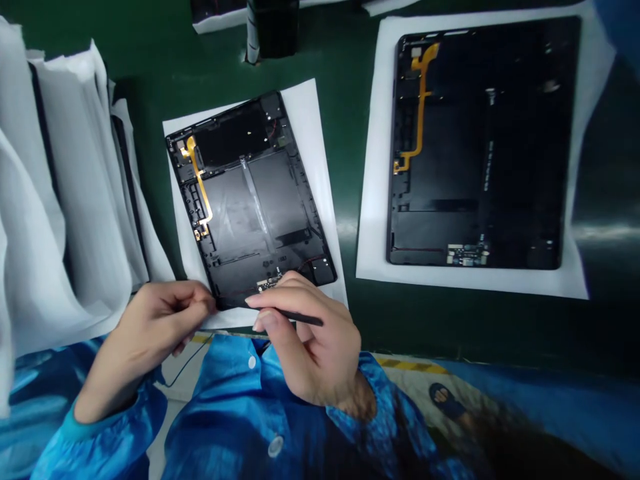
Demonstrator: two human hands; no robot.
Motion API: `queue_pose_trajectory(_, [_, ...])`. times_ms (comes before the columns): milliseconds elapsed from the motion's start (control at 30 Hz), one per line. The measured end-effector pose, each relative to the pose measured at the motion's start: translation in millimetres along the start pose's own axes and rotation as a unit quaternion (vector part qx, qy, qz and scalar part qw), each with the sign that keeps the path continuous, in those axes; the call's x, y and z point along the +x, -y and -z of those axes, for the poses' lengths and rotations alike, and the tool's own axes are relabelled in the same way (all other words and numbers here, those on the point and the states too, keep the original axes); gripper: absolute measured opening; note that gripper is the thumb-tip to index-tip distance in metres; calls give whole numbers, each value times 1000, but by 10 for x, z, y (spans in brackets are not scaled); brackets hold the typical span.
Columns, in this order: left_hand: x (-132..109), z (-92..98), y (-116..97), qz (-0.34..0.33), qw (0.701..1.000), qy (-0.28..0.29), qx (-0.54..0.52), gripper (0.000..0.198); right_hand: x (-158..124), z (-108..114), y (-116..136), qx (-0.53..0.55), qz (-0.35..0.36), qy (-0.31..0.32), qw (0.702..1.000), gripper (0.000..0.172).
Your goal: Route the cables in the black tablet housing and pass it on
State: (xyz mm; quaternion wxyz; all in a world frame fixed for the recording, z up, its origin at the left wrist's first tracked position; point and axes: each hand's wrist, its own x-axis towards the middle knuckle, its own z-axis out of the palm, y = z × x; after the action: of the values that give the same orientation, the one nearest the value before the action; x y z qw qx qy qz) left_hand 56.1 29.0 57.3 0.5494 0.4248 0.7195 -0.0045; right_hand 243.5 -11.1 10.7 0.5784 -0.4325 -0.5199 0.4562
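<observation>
An open black tablet housing (240,200) lies tilted on a white foam sheet (314,143) in front of me. It carries an orange flex cable (203,190) along its left side and a small circuit board (269,283) near its lower edge. My left hand (163,317) is closed, thumb and forefinger pinched at the housing's lower left corner. Between the thumb and fingers of my right hand (313,337) is a slim black tool (295,316), held low over the lower edge beside the board. Its tip is hard to separate from the dark housing, and my fingers partly cover the board.
A second tablet housing (450,147) lies on another white sheet (373,200) to the right. Several white foam sheets (83,167) with dark panels between them stand at the left. A dark post (277,30) rises at the back of the green table (345,67).
</observation>
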Motion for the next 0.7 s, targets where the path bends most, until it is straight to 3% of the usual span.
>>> queue_pose_trajectory(300, [-19, 5, -61, 38, 999, -2, -14, 32, 10, 30, 54, 106, -70, -53, 991, 18])
queue_pose_trajectory(600, [-46, -27, -85, 23, 999, -3, -24, 32, -3, 47, 80, 102, -66, -53, 991, 17])
queue_pose_trajectory(700, [-71, -21, -89, 12, 1000, -3, -22, 33, -51, 32, 57, 73, -26, -103, 992, 25])
